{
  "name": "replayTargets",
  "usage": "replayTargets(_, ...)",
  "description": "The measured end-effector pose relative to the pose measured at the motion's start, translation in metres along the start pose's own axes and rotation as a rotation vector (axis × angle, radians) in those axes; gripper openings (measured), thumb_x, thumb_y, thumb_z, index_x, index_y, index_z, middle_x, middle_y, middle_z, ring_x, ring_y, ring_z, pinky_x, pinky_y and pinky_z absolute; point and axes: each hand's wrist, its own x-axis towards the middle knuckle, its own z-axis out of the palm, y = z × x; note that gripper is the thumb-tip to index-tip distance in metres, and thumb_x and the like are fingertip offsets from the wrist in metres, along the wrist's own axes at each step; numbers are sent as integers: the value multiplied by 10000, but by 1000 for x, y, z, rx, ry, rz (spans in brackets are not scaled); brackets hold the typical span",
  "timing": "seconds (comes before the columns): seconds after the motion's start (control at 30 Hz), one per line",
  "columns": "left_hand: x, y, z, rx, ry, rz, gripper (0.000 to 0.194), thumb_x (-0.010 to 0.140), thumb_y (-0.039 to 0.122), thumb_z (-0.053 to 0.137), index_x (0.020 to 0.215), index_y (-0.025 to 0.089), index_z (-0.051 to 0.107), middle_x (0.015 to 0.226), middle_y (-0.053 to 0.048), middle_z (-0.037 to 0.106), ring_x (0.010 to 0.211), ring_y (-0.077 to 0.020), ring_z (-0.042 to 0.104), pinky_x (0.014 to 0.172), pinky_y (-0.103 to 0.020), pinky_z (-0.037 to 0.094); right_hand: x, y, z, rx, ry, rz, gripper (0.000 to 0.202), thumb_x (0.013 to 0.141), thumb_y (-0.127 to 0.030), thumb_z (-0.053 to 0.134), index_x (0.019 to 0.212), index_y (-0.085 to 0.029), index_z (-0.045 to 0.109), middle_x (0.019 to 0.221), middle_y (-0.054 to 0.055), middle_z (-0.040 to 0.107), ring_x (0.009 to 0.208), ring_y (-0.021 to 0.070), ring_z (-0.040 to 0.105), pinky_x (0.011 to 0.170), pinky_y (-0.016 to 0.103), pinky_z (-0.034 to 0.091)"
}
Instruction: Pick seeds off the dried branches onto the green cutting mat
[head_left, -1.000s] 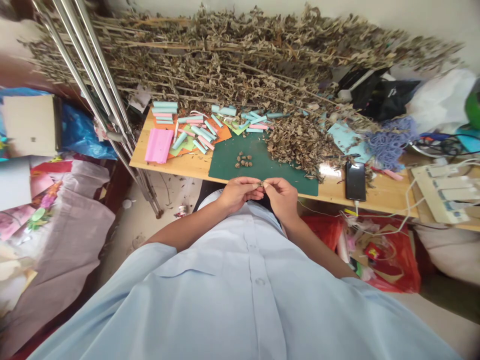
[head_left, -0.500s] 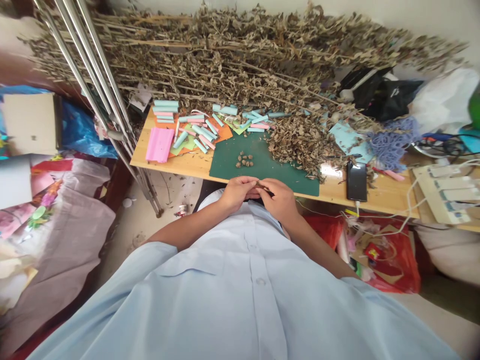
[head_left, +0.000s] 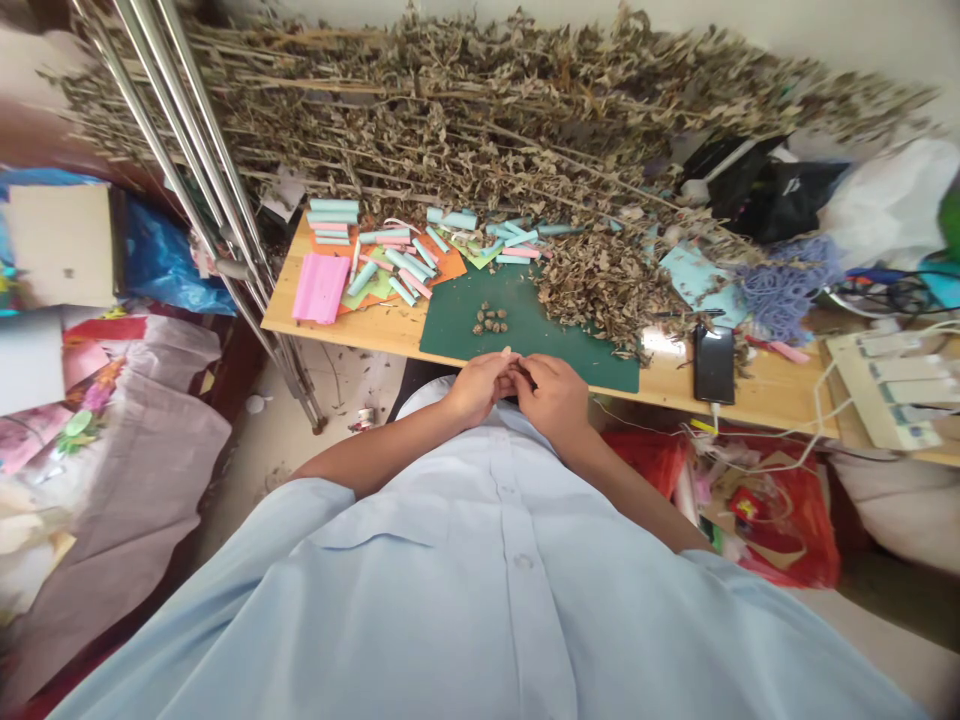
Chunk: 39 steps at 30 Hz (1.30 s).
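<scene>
My left hand point(head_left: 480, 388) and my right hand point(head_left: 555, 395) meet at the front edge of the green cutting mat point(head_left: 457, 318). Both have their fingers curled and the fingertips pressed together. Whatever they pinch is too small and too hidden to make out. Just beyond my left hand, several small brown rolled balls point(head_left: 490, 320) lie in a cluster on the mat. A heap of crumbled dried leaves point(head_left: 600, 290) covers the mat's right side.
Long dried leafy stalks point(head_left: 450, 130) lie across the back. Rolled blue and pink papers point(head_left: 409, 262) and a pink paper stack point(head_left: 320, 287) are on the left. To the right are a charging phone point(head_left: 713, 362) and a power strip point(head_left: 892, 385). Metal poles point(head_left: 187, 150) stand left.
The left thumb has lifted and now points upward, and the fingertips have shifted against each other. The brown balls and the leaf heap stay where they were.
</scene>
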Motion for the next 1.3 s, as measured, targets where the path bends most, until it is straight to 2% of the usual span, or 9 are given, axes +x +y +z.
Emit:
replayTargets(0.17, 0, 2, 0, -13, -10, -34, 340, 931, 416, 675, 977, 79, 679, 822, -103, 725, 749, -182, 720, 763, -317, 571, -1, 6, 2, 21, 16, 8, 230, 958, -200, 541, 1054, -211, 749, 1065, 82, 770, 987, 238, 692, 906, 374, 533)
replayTargets(0.37, 1, 5, 0, -13, -11, -57, 334, 949, 405, 645, 990, 75, 674, 845, -137, 741, 760, -201, 732, 761, -338, 591, -1, 8, 1, 67, 32, 13, 243, 961, -198, 532, 1058, -215, 754, 1070, 74, 774, 998, 230, 699, 917, 376, 543)
replayTargets(0.6, 1, 5, -3, 12, -2, -67, 175, 892, 227, 693, 990, 85, 666, 845, -121, 749, 767, -203, 746, 765, -345, 606, -2, 8, 1, 129, 86, 1, 233, 951, -202, 546, 1041, -220, 760, 1055, 74, 778, 985, 227, 712, 918, 383, 568)
replayTargets(0.83, 4, 4, -6, 41, 22, -88, 214, 796, 142, 756, 989, 85, 682, 801, -91, 743, 717, -188, 739, 787, -371, 609, -2, 8, 2, 163, 78, 26, 235, 943, -205, 551, 1041, -234, 762, 1064, 79, 777, 1001, 237, 715, 937, 416, 574)
replayTargets(1.03, 5, 4, -11, 74, 5, -21, 326, 654, 104, 829, 965, 90, 733, 843, -77, 762, 774, -146, 722, 875, -318, 559, 0, 5, 0, 196, 110, -7, 222, 952, -202, 550, 1017, -231, 760, 1032, 77, 777, 977, 224, 718, 926, 397, 579)
replayTargets(1.17, 4, 6, -11, 90, 9, 12, 317, 636, 107, 814, 946, 93, 744, 843, -77, 768, 771, -135, 712, 835, -275, 529, 3, 5, -2, 217, 121, -30, 213, 948, -201, 565, 1030, -223, 761, 1030, 80, 778, 974, 224, 717, 929, 401, 578)
replayTargets(1.3, 2, 9, -10, 109, 45, 49, 267, 665, 135, 796, 925, 93, 756, 848, -86, 777, 779, -154, 717, 809, -270, 519, 5, 7, -6, 240, 54, -35, 209, 952, -234, 588, 1067, -232, 762, 1077, 83, 776, 1010, 234, 716, 941, 421, 580)
